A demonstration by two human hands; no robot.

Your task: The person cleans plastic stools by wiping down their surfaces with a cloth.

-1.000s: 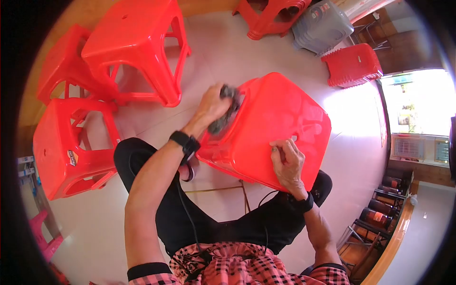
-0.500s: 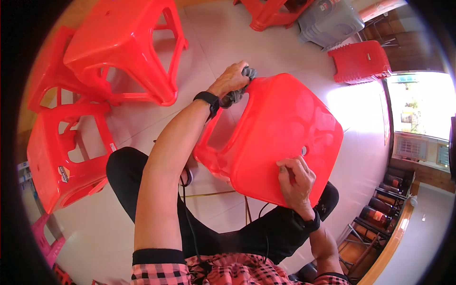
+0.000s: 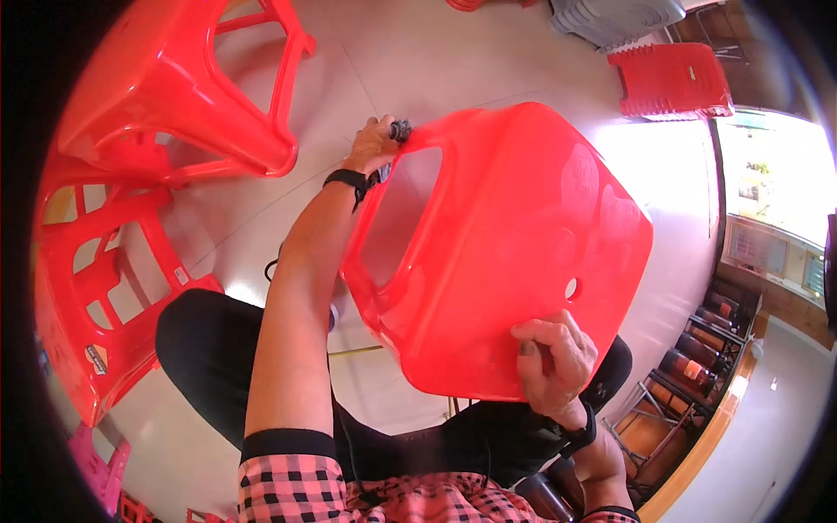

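Observation:
A red plastic stool (image 3: 514,235) is tilted between my knees, its seat facing me and a round hole near the right side. My left hand (image 3: 373,146) is closed on a dark grey cloth (image 3: 400,132) at the far end of the stool's leg frame; part of the cloth is hidden by the fingers. My right hand (image 3: 560,362) rests on the near part of the seat below the hole. Its fingers are curled in, and I see nothing inside them.
More red stools stand at the left, one large stool (image 3: 174,87) upper left and another stool (image 3: 113,288) below it. Stacked red stools (image 3: 671,80) and stacked grey stools (image 3: 610,19) are at the back right. Folded tables (image 3: 671,392) lean along the right wall.
My left hand and the cloth have slid along the stool frame, leftward in view. The stool appears larger and turned slightly. My right hand stays on the seat; the whole view has shifted.

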